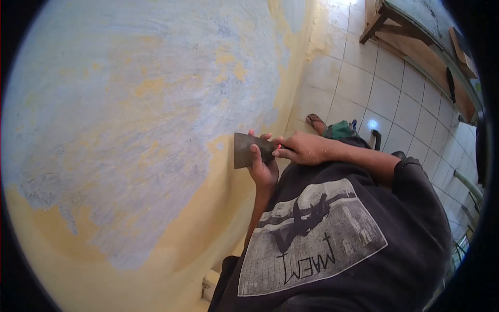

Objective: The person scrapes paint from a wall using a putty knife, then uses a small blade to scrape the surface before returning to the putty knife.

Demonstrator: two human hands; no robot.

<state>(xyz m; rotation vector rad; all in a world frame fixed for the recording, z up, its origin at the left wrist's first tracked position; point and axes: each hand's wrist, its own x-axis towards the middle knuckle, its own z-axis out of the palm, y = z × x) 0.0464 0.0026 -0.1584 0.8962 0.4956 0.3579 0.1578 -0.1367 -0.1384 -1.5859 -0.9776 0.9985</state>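
My right hand (300, 147) is closed round the handle end of a putty knife (242, 151), its wide dark blade pointing toward the wall. A small red part of the tool shows by that hand's fingers; most of the handle is hidden in it. My left hand (266, 170) grips the blade near the handle, thumb across the near face and fingers behind. Left of the blade is the wall (125, 119), where yellow paint is broken by large pale blue-grey scraped-looking patches. Both hands are in front of my dark shirt.
White floor tiles (384, 88) run along the foot of the wall. A wooden-framed piece of furniture (410, 23) stands at the upper right, with a dark object on it. My foot (315, 124) is close to the wall. A pale pipe-like piece (468, 184) shows at the right edge.
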